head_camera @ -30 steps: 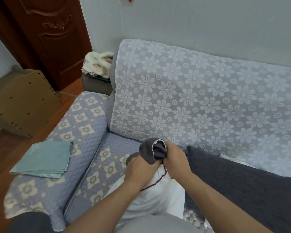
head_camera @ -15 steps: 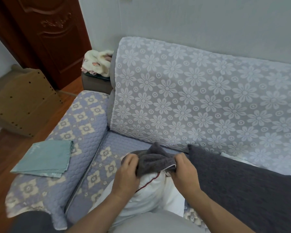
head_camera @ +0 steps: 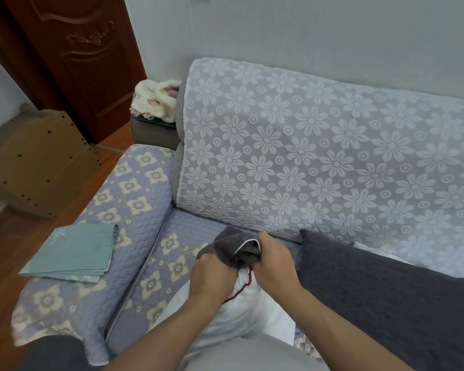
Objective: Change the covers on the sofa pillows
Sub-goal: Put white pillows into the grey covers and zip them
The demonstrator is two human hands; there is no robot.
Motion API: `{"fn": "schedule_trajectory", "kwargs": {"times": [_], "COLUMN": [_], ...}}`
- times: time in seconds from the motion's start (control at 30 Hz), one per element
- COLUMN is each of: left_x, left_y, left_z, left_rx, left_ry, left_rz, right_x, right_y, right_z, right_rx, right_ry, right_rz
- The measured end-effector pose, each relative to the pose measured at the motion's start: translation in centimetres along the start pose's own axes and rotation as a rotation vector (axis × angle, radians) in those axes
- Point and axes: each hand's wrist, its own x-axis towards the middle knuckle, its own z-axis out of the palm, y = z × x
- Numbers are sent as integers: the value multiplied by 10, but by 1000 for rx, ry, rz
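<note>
While both forearms reach forward, left hand (head_camera: 212, 274) and right hand (head_camera: 275, 261) fingers curled, gripping grey cover (head_camera: 235, 246)

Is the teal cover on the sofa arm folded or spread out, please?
Folded: the teal cover lies as a flat square with stacked layered edges showing.

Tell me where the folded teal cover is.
Head view, lower left: the folded teal cover lies on the sofa armrest, left of both hands.
</note>
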Motion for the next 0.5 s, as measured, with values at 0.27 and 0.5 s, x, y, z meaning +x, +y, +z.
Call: {"fn": "schedule_trajectory", "kwargs": {"times": [0.27,0.5], "left_x": [-12,-3], "left_y": [-2,2], "left_z": [-8,-6], "left_rx": [-499,-214], "left_ry": [199,173], "left_rz": [191,55], "right_x": [2,-4], "right_y": [-1,3], "right_z": [-3,4], "right_rx": [-125,51], "right_ry": [-92,128], "right_rz": [-12,54]}}
